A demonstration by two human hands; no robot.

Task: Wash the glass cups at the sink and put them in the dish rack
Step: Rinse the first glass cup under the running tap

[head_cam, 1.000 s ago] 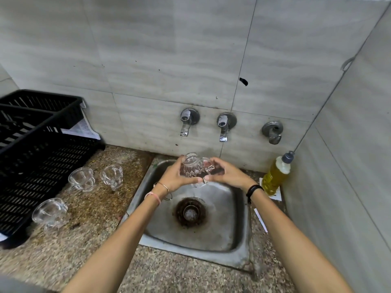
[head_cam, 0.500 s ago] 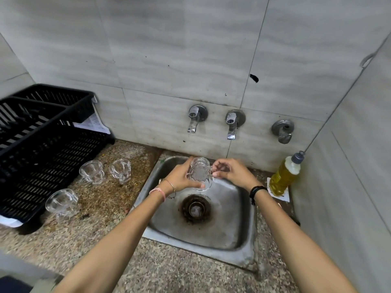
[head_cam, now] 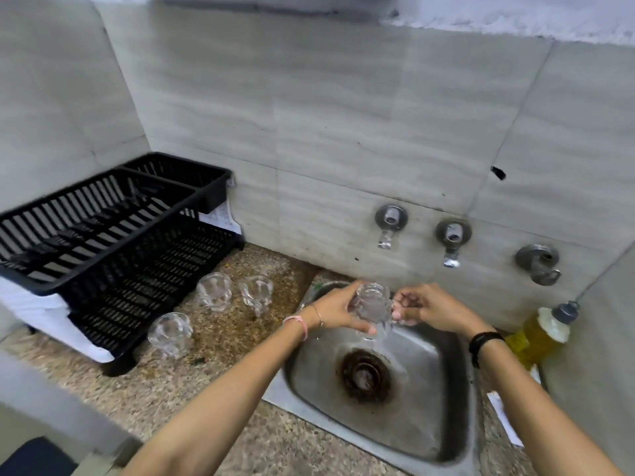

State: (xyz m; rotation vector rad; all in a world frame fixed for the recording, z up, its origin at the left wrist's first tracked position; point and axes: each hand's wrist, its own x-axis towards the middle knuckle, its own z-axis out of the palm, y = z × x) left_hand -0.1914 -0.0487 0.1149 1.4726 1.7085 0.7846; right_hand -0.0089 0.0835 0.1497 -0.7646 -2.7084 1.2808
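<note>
left hand [head_cam: 338,309] grips glass cup [head_cam: 372,304] — right hand [head_cam: 436,310] pinches its handle | over sink [head_cam: 433,417]

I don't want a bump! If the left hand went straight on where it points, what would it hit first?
Probably the right hand, just past the glass cup that the left hand grips; depth is hard to judge.

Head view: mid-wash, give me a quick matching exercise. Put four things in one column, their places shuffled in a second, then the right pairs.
Things
1. black plastic dish rack
2. clear glass cup
3. yellow soap bottle with grey cap
4. rusty round drain

Places
A. bottom of the steel sink
B. speckled stone counter, right of the sink
C. held by left hand and right hand over the sink
D. counter, left of the sink

Pairs: 1-D, 2-C, 3-B, 4-A
</note>
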